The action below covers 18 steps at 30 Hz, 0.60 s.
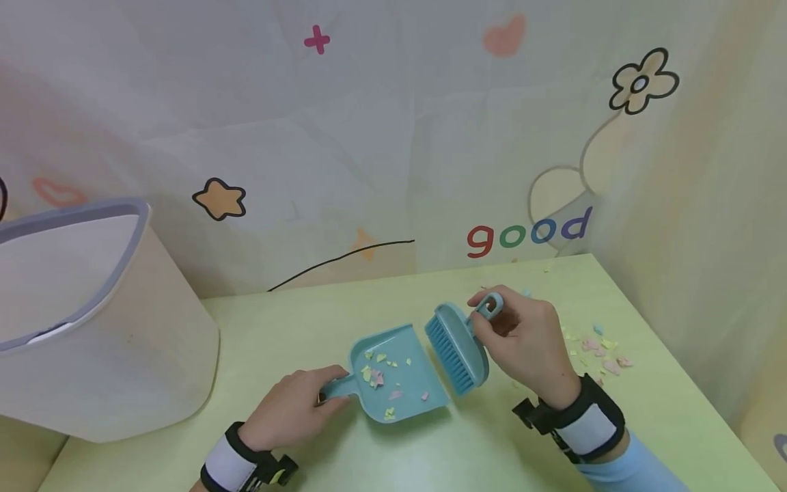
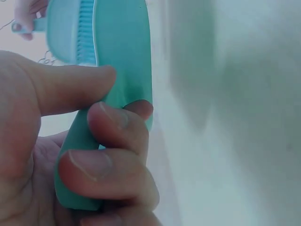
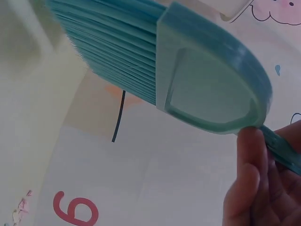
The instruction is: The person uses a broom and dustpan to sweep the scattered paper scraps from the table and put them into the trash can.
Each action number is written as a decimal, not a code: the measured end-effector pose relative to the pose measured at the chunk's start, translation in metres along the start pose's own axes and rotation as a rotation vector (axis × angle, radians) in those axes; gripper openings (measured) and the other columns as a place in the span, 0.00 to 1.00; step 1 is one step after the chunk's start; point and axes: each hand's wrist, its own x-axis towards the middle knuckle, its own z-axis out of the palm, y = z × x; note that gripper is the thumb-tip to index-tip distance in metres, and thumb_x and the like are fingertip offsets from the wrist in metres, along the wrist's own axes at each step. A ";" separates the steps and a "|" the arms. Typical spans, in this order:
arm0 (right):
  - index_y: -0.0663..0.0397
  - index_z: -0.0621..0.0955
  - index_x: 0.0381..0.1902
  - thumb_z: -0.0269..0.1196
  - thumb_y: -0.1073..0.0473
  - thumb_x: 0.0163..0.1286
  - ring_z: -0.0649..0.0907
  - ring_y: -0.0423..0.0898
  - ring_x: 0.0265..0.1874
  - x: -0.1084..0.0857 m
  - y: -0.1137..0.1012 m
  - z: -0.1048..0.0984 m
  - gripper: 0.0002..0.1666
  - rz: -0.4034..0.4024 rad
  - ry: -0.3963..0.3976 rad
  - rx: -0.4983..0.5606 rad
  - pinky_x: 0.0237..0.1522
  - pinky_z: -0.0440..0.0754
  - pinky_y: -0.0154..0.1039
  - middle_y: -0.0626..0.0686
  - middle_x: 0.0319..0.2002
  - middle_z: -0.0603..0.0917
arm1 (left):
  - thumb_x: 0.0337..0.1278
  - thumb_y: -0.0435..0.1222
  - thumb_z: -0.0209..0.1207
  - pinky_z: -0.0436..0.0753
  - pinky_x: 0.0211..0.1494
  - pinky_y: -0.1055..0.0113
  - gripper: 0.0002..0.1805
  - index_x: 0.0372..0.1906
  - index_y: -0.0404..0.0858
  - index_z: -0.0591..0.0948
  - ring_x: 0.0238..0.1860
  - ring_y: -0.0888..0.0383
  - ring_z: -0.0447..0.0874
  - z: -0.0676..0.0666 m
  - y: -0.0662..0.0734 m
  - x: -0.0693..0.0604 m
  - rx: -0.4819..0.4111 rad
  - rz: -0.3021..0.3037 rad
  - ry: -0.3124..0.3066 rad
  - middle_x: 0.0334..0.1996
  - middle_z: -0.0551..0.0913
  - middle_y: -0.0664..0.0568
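Observation:
My left hand (image 1: 298, 408) grips the handle of a blue dustpan (image 1: 408, 383); in the left wrist view the fingers curl round that handle (image 2: 77, 165). Yellow and pink scraps (image 1: 372, 376) lie in the pan. With my right hand (image 1: 529, 342) I hold a blue brush (image 1: 458, 348) by its handle, bristles facing the pan's open edge. The right wrist view shows the brush (image 3: 211, 89) pinched near the base of its handle by the right hand (image 3: 263, 188). Whether the bristles touch the pan, I cannot tell.
More pink, yellow and blue scraps (image 1: 609, 352) are scattered on the right part of the pale green table (image 1: 277, 328). A large white bin (image 1: 123, 348) with a grey-purple rim stands at the left. Behind the table hangs a printed cloth (image 1: 344, 137).

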 end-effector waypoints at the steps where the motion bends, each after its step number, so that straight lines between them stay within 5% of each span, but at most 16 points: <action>1: 0.55 0.87 0.38 0.68 0.73 0.62 0.77 0.34 0.17 -0.002 0.001 -0.001 0.10 0.005 -0.003 -0.006 0.22 0.78 0.30 0.49 0.27 0.89 | 0.67 0.45 0.66 0.64 0.25 0.72 0.12 0.52 0.49 0.85 0.22 0.69 0.69 -0.003 0.001 -0.002 -0.010 -0.002 0.007 0.23 0.73 0.66; 9: 0.53 0.89 0.45 0.70 0.73 0.60 0.76 0.30 0.17 -0.025 0.007 -0.021 0.16 0.004 -0.047 -0.083 0.22 0.76 0.27 0.41 0.24 0.86 | 0.70 0.44 0.64 0.69 0.25 0.72 0.11 0.54 0.53 0.84 0.20 0.69 0.69 -0.037 0.008 -0.020 -0.053 -0.014 0.085 0.25 0.77 0.65; 18: 0.41 0.86 0.31 0.70 0.74 0.58 0.77 0.27 0.20 -0.051 0.016 -0.038 0.17 -0.055 -0.115 -0.108 0.22 0.71 0.23 0.46 0.37 0.92 | 0.70 0.47 0.65 0.65 0.24 0.71 0.19 0.60 0.46 0.84 0.18 0.67 0.63 -0.099 0.020 -0.039 0.074 -0.053 0.346 0.21 0.73 0.61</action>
